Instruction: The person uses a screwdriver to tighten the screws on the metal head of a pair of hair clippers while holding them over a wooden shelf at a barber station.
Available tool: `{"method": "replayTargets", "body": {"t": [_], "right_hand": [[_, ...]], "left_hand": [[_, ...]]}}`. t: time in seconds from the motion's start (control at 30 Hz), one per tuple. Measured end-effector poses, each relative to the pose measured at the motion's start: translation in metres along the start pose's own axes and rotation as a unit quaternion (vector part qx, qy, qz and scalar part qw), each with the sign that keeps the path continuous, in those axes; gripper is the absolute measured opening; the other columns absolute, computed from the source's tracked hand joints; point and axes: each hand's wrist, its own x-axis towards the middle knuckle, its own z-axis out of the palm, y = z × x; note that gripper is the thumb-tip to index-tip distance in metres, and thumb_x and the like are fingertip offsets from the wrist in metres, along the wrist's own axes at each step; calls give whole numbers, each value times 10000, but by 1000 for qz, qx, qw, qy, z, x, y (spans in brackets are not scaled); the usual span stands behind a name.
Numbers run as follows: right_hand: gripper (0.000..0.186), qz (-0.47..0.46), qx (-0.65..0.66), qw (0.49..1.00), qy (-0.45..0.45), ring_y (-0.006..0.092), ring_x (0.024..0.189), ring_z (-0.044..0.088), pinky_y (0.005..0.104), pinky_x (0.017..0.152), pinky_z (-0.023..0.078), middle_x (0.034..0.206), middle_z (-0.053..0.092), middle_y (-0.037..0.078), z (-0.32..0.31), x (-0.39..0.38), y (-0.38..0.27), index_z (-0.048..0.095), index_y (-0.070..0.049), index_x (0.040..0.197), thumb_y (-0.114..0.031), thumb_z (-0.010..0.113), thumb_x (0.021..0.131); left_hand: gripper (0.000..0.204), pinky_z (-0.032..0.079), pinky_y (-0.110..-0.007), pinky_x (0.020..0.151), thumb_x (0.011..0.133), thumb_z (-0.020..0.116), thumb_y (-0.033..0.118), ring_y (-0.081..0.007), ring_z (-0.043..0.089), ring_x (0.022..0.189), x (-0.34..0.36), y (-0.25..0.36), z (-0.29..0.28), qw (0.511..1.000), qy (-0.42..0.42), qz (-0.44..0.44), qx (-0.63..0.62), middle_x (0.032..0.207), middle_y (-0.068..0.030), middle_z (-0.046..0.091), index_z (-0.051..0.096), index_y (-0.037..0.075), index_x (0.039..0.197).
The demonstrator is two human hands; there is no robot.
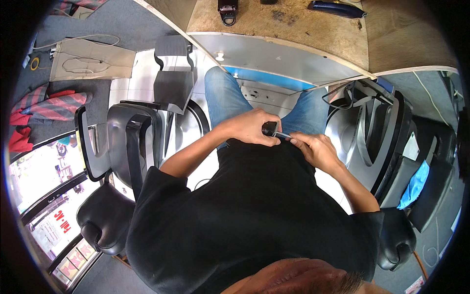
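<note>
My left hand (250,128) is closed round a small black object (269,128), held in front of my lap. Its exact kind cannot be made out, since the fingers cover most of it. Between thumb and fingertips, my right hand (316,148) pinches a slim grey rod-like tool (282,134). The tool points left, and its far end meets or overlaps the black object; which of the two I cannot tell. Both hands are close together just above my black shirt's lower edge.
A wooden shelf (293,34) ahead carries a dark red hair clipper (228,11) and a dark blue clipper (338,9). Black salon chairs (134,132) flank me. A striped cloth (58,105) lies at left, a blue cloth (415,185) at right. Cables hang nearby.
</note>
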Motion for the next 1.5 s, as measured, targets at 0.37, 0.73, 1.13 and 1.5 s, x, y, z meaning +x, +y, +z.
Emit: {"method": "replayTargets", "body": {"t": [0.37,0.73,1.13,1.5], "right_hand": [[150,-36,-167,984,54,326,635,704,410,551,548,767,716,131,-64,42,-52,759,-135,1089,-185,700,961],[295,153,267,938,-162,222,742,667,421,638,513,816,679,99,-33,21,-7,654,-22,1178,-274,683,1026],[457,102,192,974,-57,345,757,694,396,699,523,832,658,160,-46,22,-55,481,-135,1535,-167,549,1085],[422,-2,147,989,32,400,867,704,458,779,566,1125,728,185,-38,36,-51,629,-175,1429,-102,638,1013]], "left_hand": [[357,451,-358,576,777,848,278,-204,550,589,-4,56,-47,990,125,65,24,655,-74,585,681,39,983],[340,466,-369,603,782,829,272,-224,624,595,-1,8,-30,996,5,48,81,694,-63,620,658,63,989],[610,497,-279,491,985,680,539,-138,567,547,4,-19,-62,863,43,166,-476,774,-61,539,599,-59,1076],[568,499,-278,497,973,723,497,-142,602,570,1,0,-67,898,54,128,-418,863,-91,590,631,-52,1084]]}}
